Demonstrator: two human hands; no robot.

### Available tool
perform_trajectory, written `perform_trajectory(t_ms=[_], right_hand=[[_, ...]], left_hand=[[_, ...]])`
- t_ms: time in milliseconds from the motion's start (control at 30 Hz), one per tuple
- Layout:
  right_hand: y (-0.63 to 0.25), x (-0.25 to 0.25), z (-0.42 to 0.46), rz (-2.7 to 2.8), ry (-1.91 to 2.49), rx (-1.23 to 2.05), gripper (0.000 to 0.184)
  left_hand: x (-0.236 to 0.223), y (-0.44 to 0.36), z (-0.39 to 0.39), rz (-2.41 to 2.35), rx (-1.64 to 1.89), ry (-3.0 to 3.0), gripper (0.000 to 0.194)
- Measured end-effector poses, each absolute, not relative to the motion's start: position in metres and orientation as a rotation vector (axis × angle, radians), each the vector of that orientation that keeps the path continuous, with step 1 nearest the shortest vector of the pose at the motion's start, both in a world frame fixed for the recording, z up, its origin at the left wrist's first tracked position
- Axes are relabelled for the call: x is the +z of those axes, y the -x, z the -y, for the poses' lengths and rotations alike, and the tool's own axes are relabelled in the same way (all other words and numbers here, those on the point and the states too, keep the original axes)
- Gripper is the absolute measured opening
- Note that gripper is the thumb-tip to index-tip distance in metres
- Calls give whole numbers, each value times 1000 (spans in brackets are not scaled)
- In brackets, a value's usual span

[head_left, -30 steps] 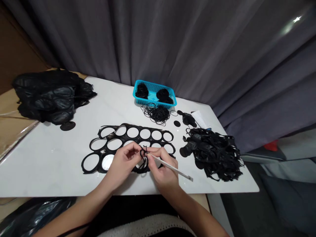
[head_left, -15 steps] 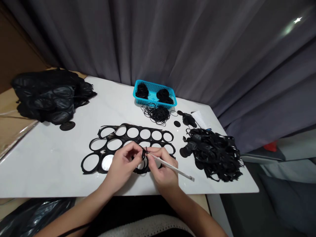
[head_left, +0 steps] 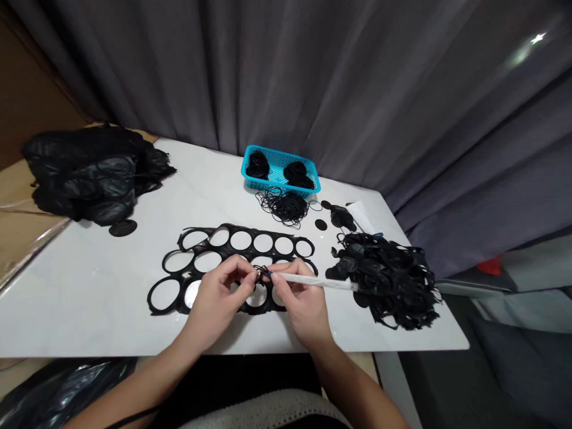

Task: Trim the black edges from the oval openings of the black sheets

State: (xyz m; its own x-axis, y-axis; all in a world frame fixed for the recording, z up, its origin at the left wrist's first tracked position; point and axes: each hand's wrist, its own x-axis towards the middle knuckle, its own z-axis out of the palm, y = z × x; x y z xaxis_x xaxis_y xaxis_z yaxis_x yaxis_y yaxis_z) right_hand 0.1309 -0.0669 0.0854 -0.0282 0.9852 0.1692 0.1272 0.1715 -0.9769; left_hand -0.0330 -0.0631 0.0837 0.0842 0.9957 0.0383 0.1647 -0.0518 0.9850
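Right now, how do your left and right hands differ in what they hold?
The right hand holds a white stick running toward the tangled black heap; the left hand holds no stick. The left hand comes at the thin black loop from the left, the right hand from the right. Both are bare, with fingertips meeting at that loop above the perforated black sheet.

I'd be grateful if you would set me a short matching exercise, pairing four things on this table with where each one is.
Things:
1. Pale stick
2. Blue plastic basket
3. Tangle of thin black cords
4. Large black bundle

Places:
A. At the far left corner of the white tabletop
B. In the right hand
C. Directly in front of the basket
D. Near the table's far edge, holding two black clumps

Pairs: 1-B, 2-D, 3-C, 4-A
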Motion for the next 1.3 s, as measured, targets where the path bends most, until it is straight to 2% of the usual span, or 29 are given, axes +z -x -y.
perform_trajectory(t_ms=[133,467,767,933,1167,1300], right_hand=[[-132,84,65,1163,1085,1254,20],[-128,77,69,1132,1030,1231,17],[-132,78,64,860,894,1555,24],[-129,80,67,924,874,1531,18],[-122,79,69,849,901,1651,26],[-120,80,69,835,884,1633,24]], left_hand=[[84,33,64,-1205,1106,-1326,19],[81,32,67,-1088,1030,-1148,24],[92,48,61,-1279,1117,-1705,14],[90,47,63,-1345,1218,-1902,11],[85,44,64,-1341,1305,-1984,11],[83,44,65,-1348,1353,-2064,11]])
